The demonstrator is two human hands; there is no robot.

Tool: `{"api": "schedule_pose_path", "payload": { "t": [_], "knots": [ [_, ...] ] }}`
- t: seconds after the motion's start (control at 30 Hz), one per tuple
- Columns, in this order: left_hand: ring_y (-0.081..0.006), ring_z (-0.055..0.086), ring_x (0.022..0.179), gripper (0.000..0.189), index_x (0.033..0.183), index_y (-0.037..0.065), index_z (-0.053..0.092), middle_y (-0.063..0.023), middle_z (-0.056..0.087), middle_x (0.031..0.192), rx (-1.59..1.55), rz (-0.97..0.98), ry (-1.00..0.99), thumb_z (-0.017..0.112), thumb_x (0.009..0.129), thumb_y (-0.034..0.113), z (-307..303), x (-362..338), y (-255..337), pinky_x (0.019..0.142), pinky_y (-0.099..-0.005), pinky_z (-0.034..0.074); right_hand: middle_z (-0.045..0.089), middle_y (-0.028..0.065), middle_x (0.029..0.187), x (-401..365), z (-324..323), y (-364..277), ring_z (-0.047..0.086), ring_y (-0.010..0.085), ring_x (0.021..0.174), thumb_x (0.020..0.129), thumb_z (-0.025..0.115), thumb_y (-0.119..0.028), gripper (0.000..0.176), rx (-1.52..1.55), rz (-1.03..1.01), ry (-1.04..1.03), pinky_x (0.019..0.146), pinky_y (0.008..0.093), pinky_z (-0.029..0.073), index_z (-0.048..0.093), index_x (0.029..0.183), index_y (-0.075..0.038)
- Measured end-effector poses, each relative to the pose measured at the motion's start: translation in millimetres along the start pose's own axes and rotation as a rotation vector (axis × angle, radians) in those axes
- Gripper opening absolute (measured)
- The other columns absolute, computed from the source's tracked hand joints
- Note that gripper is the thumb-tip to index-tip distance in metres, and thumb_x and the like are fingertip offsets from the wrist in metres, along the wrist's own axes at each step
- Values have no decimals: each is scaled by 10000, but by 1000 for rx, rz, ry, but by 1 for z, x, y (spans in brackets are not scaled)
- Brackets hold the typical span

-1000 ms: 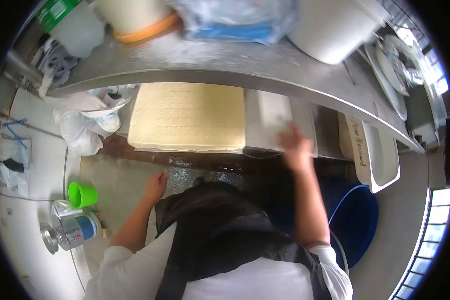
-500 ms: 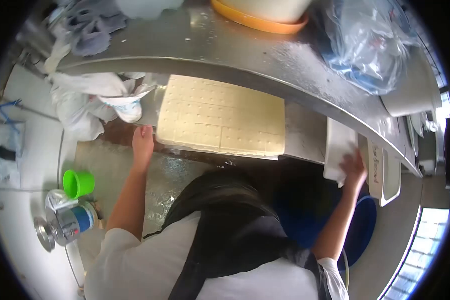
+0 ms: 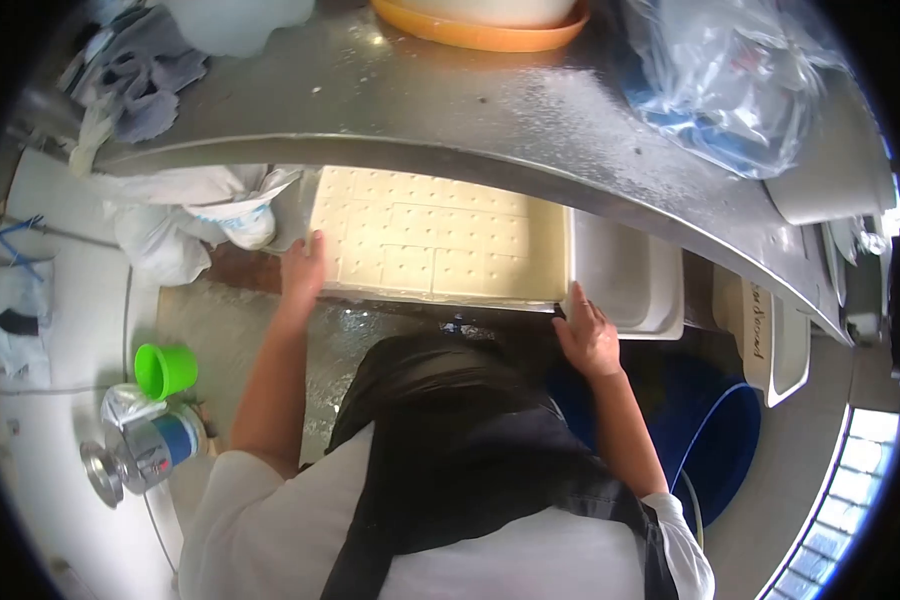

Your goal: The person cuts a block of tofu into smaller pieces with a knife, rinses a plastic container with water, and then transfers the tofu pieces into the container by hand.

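Observation:
A large pale slab of tofu (image 3: 440, 240), scored into squares and dotted with small dimples, lies on a tray under a steel counter (image 3: 450, 110). My left hand (image 3: 302, 265) grips the tray's left edge. At the tray's right front corner, my right hand (image 3: 587, 330) holds the edge, beside an empty white tub (image 3: 630, 285). My black apron and white sleeves fill the lower middle of the view.
A blue bucket (image 3: 715, 440) stands on the floor at the right, next to a white rectangular tub (image 3: 775, 340). A green cup (image 3: 162, 370) and a metal can (image 3: 145, 450) sit at the left. White bags (image 3: 185, 225), grey rags, an orange-rimmed container (image 3: 480, 20) and a plastic bag (image 3: 740, 90) lie on or by the counter.
My right hand has come left from the white tub to the tray's right front corner. My left hand has slid onto the tray's left edge. The white tub now lies flat beside the tray.

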State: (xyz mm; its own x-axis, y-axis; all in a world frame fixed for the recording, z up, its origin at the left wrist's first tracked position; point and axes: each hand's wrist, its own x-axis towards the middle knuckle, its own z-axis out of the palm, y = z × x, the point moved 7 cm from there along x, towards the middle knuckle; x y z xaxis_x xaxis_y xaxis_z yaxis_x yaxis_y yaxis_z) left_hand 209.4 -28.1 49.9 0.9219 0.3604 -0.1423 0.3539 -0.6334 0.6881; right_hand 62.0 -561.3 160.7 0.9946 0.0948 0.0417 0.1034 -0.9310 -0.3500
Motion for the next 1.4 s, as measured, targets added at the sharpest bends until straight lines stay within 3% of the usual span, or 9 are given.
{"api": "schedule_pose_path", "payload": {
  "t": [0.3, 0.47, 0.77, 0.87, 0.97, 1.1, 1.2, 1.3, 1.4],
  "knots": [
    [-383, 711, 1147, 722, 1251, -134, 632, -299, 721, 1211, 39, -55, -135, 724, 965, 523, -10, -13, 40, 969, -461, 535, 692, 272, 1243, 3, 4, 6, 694, 439, 1094, 909, 748, -294, 775, 0, 1, 12, 929, 506, 571, 439, 1551, 10],
    [-237, 722, 1089, 603, 1300, -89, 646, -171, 747, 1183, -707, -427, -482, 821, 932, 355, 12, -9, 18, 935, -398, 559, 666, 282, 1310, 3, 6, 9, 680, 452, 1137, 923, 734, -298, 769, 18, 39, -32, 955, 511, 563, 427, 1559, 5],
    [-194, 707, 1047, 442, 1283, -34, 666, -119, 737, 1188, -766, -171, -366, 759, 983, 278, -12, -34, 5, 921, -362, 554, 700, 249, 1189, 6, -7, 7, 702, 417, 1067, 926, 757, -298, 726, 50, 0, 10, 917, 491, 577, 476, 1520, 11],
    [-190, 708, 1054, 394, 1306, -35, 641, -116, 719, 1221, -1085, -204, -323, 693, 1020, 231, -33, -48, 0, 913, -349, 564, 693, 236, 1240, 15, -22, 12, 701, 393, 1089, 945, 750, -207, 586, 316, 110, 125, 944, 455, 576, 553, 1447, 23],
    [-209, 707, 1087, 356, 1296, -17, 651, -104, 711, 1240, -1220, -199, -399, 667, 1029, 218, -32, -61, 36, 933, -354, 564, 691, 211, 1230, 36, -51, -34, 700, 323, 1064, 940, 727, -54, 437, 322, -117, 343, 936, 420, 575, 622, 1356, 28],
    [-206, 677, 1154, 356, 1339, 15, 635, -98, 706, 1247, -1141, 37, -510, 656, 1034, 199, 1, -101, 162, 1009, -371, 536, 711, 161, 1200, 74, -35, -97, 703, 262, 1052, 956, 790, -162, 537, 798, -117, 50, 925, 385, 582, 588, 1428, -5],
    [-176, 620, 1204, 455, 1402, 38, 593, -92, 668, 1295, -1202, 105, -764, 718, 1025, 260, 40, -143, 251, 1031, -357, 488, 631, 215, 1336, 90, -26, -122, 618, 274, 1232, 975, 801, -287, 839, 1367, -37, -204, 1063, 379, 511, 340, 1593, 42],
    [-192, 607, 1235, 507, 1440, 44, 567, -109, 652, 1320, -1111, 127, -811, 737, 1018, 268, 58, -164, 275, 1013, -371, 510, 645, 166, 1271, 85, -28, -77, 642, 233, 1160, 976, 770, -145, 678, 1749, 270, -24, 1008, 377, 530, 407, 1510, 60],
    [-208, 611, 1243, 491, 1454, 61, 575, -128, 632, 1382, -762, 291, -534, 680, 1054, 325, 40, -152, 257, 1017, -390, 516, 688, 118, 1223, 73, -28, -7, 674, 212, 1098, 1001, 704, -137, 434, 1900, 351, 50, 955, 353, 542, 546, 1378, 8]
  ]
}}
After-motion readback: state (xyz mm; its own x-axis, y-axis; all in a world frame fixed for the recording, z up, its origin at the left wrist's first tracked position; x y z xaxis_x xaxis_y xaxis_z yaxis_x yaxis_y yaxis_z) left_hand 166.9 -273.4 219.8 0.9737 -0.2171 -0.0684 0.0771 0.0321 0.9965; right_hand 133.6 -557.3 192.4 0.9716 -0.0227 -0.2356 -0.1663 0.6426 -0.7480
